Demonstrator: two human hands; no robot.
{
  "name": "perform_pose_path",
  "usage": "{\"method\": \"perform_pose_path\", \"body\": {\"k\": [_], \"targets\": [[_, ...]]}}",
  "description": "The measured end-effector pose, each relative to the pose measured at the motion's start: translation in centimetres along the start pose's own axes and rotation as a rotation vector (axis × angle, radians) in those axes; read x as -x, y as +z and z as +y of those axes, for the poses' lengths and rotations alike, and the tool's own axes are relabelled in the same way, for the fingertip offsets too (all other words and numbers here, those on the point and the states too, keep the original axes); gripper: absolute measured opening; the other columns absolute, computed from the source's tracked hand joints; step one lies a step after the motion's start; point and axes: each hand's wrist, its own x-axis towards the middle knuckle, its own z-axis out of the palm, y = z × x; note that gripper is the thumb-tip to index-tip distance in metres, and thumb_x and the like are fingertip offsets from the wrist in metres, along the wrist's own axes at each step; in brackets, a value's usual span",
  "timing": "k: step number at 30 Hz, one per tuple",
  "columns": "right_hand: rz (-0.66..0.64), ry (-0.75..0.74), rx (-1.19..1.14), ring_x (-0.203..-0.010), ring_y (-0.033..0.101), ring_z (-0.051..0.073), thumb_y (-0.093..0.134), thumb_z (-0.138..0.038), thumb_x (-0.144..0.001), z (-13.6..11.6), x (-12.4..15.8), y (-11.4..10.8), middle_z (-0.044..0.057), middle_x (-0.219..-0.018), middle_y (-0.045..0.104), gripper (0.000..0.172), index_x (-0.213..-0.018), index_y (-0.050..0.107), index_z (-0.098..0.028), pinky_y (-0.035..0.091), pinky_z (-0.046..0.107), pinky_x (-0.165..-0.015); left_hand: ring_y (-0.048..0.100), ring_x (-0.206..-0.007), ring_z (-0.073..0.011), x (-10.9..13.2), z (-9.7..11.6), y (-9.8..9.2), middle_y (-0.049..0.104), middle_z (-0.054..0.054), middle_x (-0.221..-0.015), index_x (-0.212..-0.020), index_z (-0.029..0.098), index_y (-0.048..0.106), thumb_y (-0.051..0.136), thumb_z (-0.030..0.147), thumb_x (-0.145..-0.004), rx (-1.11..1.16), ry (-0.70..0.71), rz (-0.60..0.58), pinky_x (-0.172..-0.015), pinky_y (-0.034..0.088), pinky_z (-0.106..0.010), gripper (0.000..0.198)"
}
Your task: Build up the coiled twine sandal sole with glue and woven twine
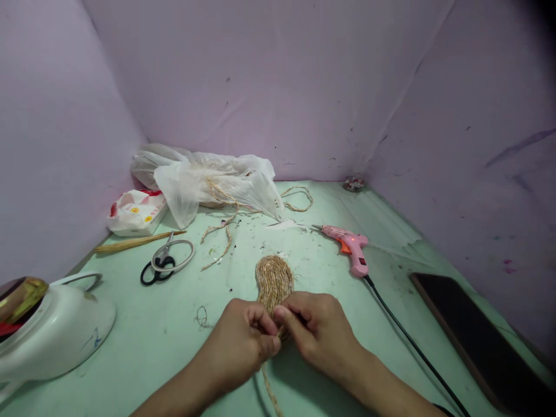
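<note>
A tan sole-shaped piece made of coiled braided straw cord [274, 278] lies in front of me, its rounded far end showing and its near end covered by my hands. My left hand [247, 336] is closed, with thumb and forefinger pinching the straw cord [270, 387] at the near edge of the piece. From there the loose cord hangs down toward the bottom of the view. On the right side, my right hand [319, 324] is closed with its thumb pressed on the near end of the sole-shaped piece.
A pink glue gun [347, 240] with a black cable lies to the right, beside a dark phone [469, 336]. Scissors [158, 269] and a grey ring [191, 249] are at left, near a white container [65, 330]. A plastic bag [174, 179] and tissue pack [134, 214] sit behind.
</note>
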Motion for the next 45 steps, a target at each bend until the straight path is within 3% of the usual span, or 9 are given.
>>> {"method": "perform_pose_path", "body": {"k": [2, 4, 7, 13, 19, 24, 28, 40, 45], "targets": [[0.042, 0.071, -0.045, -0.049, 0.051, 0.012, 0.046, -0.030, -0.082, 0.2, -0.2, 0.1, 0.001, -0.053, 0.060, 0.032, -0.058, 0.064, -0.018, 0.036, 0.022, -0.048, 0.031, -0.034, -0.0048, 0.1, -0.2, 0.2, 0.039, 0.009, -0.035, -0.047, 0.018, 0.047, 0.055, 0.011, -0.055, -0.035, 0.014, 0.018, -0.038, 0.020, -0.019, 0.013], [0.136, 0.127, -0.109, -0.052, 0.053, 0.013, 0.048, -0.032, -0.082, 0.5, -0.4, 0.0, 0.002, -0.064, 0.066, 0.025, -0.078, 0.069, -0.019, 0.040, 0.024, -0.052, 0.032, -0.034, -0.0050, 0.2, -0.3, 0.4, 0.040, 0.008, -0.035, -0.048, 0.018, 0.047, 0.057, 0.010, -0.055, -0.042, 0.015, 0.021, -0.037, 0.020, -0.019, 0.014], [0.213, 0.219, -0.212, -0.050, 0.052, 0.012, 0.045, -0.037, -0.084, 0.9, -0.8, -0.8, 0.004, -0.076, 0.068, 0.030, -0.101, 0.063, -0.019, 0.042, 0.024, -0.051, 0.035, -0.030, -0.0060, 0.2, -0.3, 0.8, 0.045, 0.007, -0.033, -0.054, 0.018, 0.049, 0.059, 0.014, -0.058, -0.004, -0.030, -0.011, -0.034, 0.024, -0.019, 0.012], [0.167, 0.303, -0.292, -0.049, 0.052, 0.012, 0.036, -0.049, -0.087, 1.3, -0.9, -1.7, 0.003, -0.070, 0.066, 0.043, -0.070, 0.060, -0.017, 0.041, 0.024, -0.049, 0.048, -0.032, -0.0096, -0.1, -0.3, 1.7, 0.057, 0.003, -0.041, -0.064, 0.017, 0.051, 0.059, 0.019, -0.062, 0.204, -0.054, -0.030, -0.037, 0.036, -0.021, 0.009], [0.110, 0.332, -0.263, -0.049, 0.053, 0.013, 0.037, -0.045, -0.086, 1.5, -1.3, -1.9, 0.003, -0.069, 0.065, 0.038, -0.075, 0.061, -0.017, 0.041, 0.025, -0.049, 0.050, -0.038, -0.0083, -0.4, -0.1, 1.2, 0.060, 0.001, -0.047, -0.063, 0.014, 0.055, 0.057, 0.013, -0.062, 0.207, -0.005, 0.096, -0.042, 0.038, -0.020, 0.002], [0.245, 0.348, -0.310, -0.047, 0.053, 0.011, 0.038, -0.042, -0.086, 2.0, -1.7, -3.3, 0.003, -0.071, 0.066, 0.036, -0.082, 0.063, -0.016, 0.041, 0.023, -0.046, 0.044, -0.035, -0.0075, -0.3, 0.6, -0.1, 0.056, 0.002, -0.043, -0.065, 0.013, 0.059, 0.060, 0.017, -0.062, 0.124, 0.072, 0.224, -0.037, 0.034, -0.019, 0.005], [0.251, 0.343, -0.308, -0.045, 0.053, 0.010, 0.041, -0.039, -0.084, 2.2, -1.7, -3.9, 0.003, -0.070, 0.066, 0.032, -0.079, 0.063, -0.016, 0.041, 0.023, -0.046, 0.044, -0.038, -0.0075, -0.2, 0.7, -0.9, 0.054, 0.003, -0.043, -0.070, 0.013, 0.062, 0.066, 0.022, -0.059, 0.075, 0.141, 0.326, -0.037, 0.032, -0.018, 0.014], [0.139, 0.316, -0.103, -0.050, 0.055, 0.012, 0.045, -0.032, -0.082, 2.1, -1.5, -3.7, 0.002, -0.065, 0.066, 0.027, -0.071, 0.064, -0.018, 0.036, 0.024, -0.048, 0.045, -0.044, -0.0069, -0.1, 0.9, -2.1, 0.055, 0.003, -0.051, -0.071, 0.015, 0.064, 0.068, 0.022, -0.059, 0.005, 0.260, 0.430, -0.040, 0.032, -0.018, 0.014], [0.051, 0.251, -0.012, -0.054, 0.054, 0.013, 0.049, -0.038, -0.080, 1.3, -1.3, -3.6, 0.001, -0.066, 0.066, 0.025, -0.073, 0.065, -0.021, 0.034, 0.025, -0.051, 0.043, -0.042, -0.0057, -0.7, 1.8, -5.2, 0.053, 0.005, -0.048, -0.070, 0.016, 0.064, 0.068, 0.021, -0.059, 0.001, 0.402, 0.676, -0.040, 0.031, -0.017, 0.013]]}}
